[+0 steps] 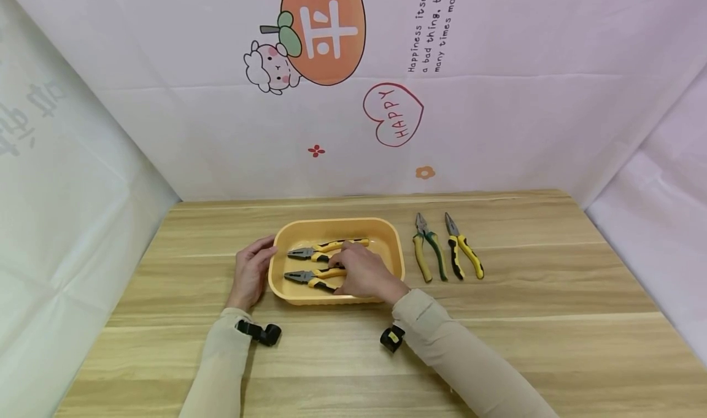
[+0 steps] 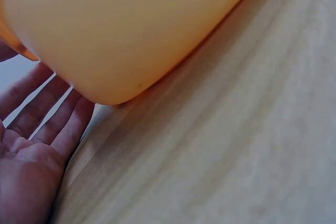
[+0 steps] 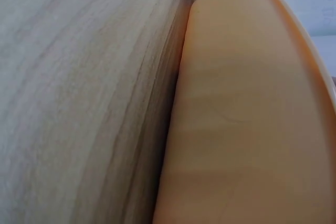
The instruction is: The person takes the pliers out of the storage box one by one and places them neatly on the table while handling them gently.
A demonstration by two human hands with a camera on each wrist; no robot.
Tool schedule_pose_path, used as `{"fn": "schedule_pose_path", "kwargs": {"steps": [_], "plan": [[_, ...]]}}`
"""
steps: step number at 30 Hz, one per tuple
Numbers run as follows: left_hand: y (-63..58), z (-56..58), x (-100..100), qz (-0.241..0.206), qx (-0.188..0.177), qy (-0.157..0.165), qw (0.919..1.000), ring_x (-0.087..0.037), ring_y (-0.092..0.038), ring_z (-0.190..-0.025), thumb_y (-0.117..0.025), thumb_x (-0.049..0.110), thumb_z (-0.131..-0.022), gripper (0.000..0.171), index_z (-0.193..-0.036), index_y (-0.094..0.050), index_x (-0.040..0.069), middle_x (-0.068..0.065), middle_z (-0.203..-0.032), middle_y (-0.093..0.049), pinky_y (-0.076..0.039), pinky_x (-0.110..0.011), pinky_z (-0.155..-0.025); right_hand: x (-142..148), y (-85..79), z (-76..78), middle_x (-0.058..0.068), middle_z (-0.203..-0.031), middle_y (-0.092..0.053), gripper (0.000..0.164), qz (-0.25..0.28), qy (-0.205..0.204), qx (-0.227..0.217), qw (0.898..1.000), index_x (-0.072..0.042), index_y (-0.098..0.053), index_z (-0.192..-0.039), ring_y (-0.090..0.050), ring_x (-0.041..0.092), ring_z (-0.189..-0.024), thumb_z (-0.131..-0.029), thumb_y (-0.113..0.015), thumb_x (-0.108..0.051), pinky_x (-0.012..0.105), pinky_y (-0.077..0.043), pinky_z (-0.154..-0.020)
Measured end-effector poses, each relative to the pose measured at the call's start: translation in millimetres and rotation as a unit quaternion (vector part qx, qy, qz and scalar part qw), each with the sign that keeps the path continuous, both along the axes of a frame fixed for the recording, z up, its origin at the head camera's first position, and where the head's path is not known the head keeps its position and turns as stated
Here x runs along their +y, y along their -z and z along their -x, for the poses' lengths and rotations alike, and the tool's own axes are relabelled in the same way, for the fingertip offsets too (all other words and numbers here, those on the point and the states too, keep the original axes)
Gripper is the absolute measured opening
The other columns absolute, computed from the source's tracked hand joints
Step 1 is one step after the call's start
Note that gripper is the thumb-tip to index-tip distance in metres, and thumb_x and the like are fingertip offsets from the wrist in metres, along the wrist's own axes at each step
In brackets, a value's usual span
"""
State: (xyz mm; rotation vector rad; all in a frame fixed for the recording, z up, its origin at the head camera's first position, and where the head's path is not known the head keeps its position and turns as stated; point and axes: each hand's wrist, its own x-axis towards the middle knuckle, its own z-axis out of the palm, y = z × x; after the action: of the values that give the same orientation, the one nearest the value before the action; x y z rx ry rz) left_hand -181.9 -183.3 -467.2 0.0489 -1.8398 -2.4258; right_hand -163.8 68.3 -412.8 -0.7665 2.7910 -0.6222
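A yellow plastic box (image 1: 337,223) stands on the table with two combination pliers in it, jaws to the left. My left hand (image 1: 251,274) rests against the box's left end; in the left wrist view its fingers (image 2: 31,103) are fairly straight along the wall. My right hand (image 1: 364,274) reaches into the box from the right and grips the yellow-and-black handles of the nearer pliers (image 1: 301,277), hiding part of them. Behind it lie the farther pliers (image 1: 302,253), close to the right fingertips. The right wrist view shows mostly the box's outer side (image 3: 247,108).
To the right of the box, pliers with green-and-yellow handles (image 1: 420,255) lie on the wooden table (image 1: 331,363). Beside them are long-nose pliers with yellow-and-black handles (image 1: 454,246). A printed white cloth (image 1: 221,142) hangs behind the table.
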Motion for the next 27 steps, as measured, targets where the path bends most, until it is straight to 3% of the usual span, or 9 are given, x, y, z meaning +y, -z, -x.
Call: {"fn": "schedule_pose_path", "kwargs": {"steps": [6,17,22,27], "plan": [[0.4,0.5,0.1,-0.002,0.002,0.002,1.0000,-0.015,-0.068,-0.100,-0.057,-0.006,-0.096,0.039,-0.132,-0.053,-0.021,-0.001,-0.108,-0.071,-0.058,-0.027,-0.086,1.1,0.7,0.9,0.002,-0.107,-0.060,0.050,0.003,-0.004,0.003,1.000,-0.015,-0.074,-0.120,-0.056,0.023,-0.097,-0.076,-0.092,-0.027,0.036,-0.050,-0.065],[1.6,0.9,-0.1,-0.006,0.010,0.006,0.9999,-0.016,-0.069,-0.100,-0.058,-0.006,-0.096,0.039,-0.132,-0.053,-0.021,-0.001,-0.108,-0.072,-0.059,-0.027,-0.086,1.5,-1.5,1.4,0.004,-0.108,-0.059,0.048,0.016,-0.006,-0.015,1.000,-0.011,-0.073,-0.120,-0.054,0.019,-0.092,-0.078,-0.091,-0.026,0.036,-0.050,-0.069],[1.4,0.8,0.5,-0.009,0.011,0.004,0.9999,-0.016,-0.069,-0.099,-0.057,-0.006,-0.096,0.039,-0.131,-0.054,-0.021,-0.002,-0.108,-0.072,-0.059,-0.027,-0.085,1.3,-0.9,3.2,0.005,-0.115,-0.067,0.048,0.026,-0.018,-0.014,0.999,-0.008,-0.072,-0.120,-0.058,0.025,-0.108,-0.079,-0.090,-0.024,0.042,-0.053,-0.089],[1.4,1.1,0.5,-0.012,0.015,0.004,0.9998,-0.016,-0.069,-0.098,-0.057,-0.006,-0.096,0.038,-0.130,-0.054,-0.022,-0.003,-0.108,-0.072,-0.059,-0.027,-0.084,1.4,-0.3,5.2,0.005,-0.119,-0.071,0.047,0.039,-0.028,-0.018,0.999,-0.005,-0.073,-0.121,-0.056,0.029,-0.123,-0.081,-0.088,-0.023,0.044,-0.043,-0.108]]}}
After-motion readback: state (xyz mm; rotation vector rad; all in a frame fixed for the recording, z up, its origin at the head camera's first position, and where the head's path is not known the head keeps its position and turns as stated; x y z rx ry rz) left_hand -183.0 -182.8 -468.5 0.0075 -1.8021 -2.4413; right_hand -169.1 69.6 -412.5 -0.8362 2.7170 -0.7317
